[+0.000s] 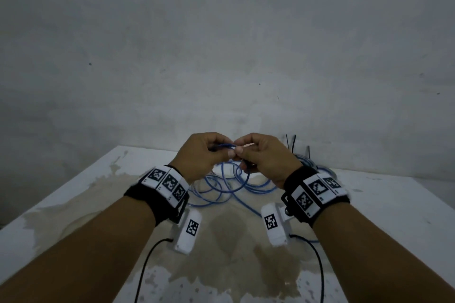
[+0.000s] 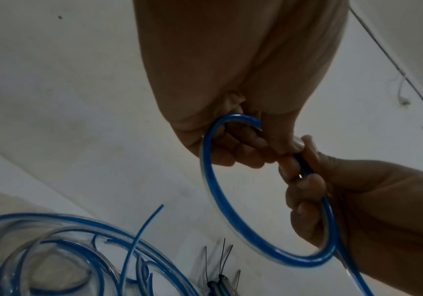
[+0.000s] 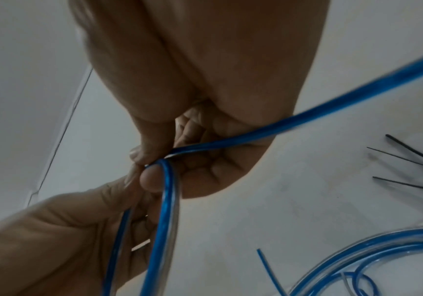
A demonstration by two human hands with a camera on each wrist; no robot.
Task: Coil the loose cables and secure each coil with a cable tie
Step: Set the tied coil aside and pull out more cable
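Both hands are up off the table, knuckles almost meeting. The left hand (image 1: 197, 154) has its fingers curled round the blue cable (image 1: 227, 181), and the right hand (image 1: 262, 157) does the same just beside it, thumbs nearly touching at the middle. A short arc of blue bridges the gap between the two fists at the top.

From the left wrist view the cable (image 2: 220, 202) curves out of the left fist, sweeps down in a wide loop and climbs back into the right hand (image 2: 331, 192), whose fingers (image 2: 306, 184) are wrapped over it. From the right wrist view, the thumb and forefinger of the right hand (image 3: 205, 124) pinch a bend of the cable (image 3: 164, 210) where strands cross, and the left hand (image 3: 65, 230) grips the strands running down past it.

Below the hands, the rest of the blue cable hangs and sprawls in loose loops on the white table (image 1: 73, 192), over a wide tan stain (image 1: 221, 253) in the middle of its surface. Far right on the table, behind the right wrist, lie more coiled cables (image 1: 320, 167) with the black tails of cable ties (image 1: 294, 142) sticking up. Those ties (image 3: 413, 160) show blurred at the right wrist view's right edge too. Marker-printed bands sit on both wrists, and a grey wall (image 1: 221, 44) rises behind the table.
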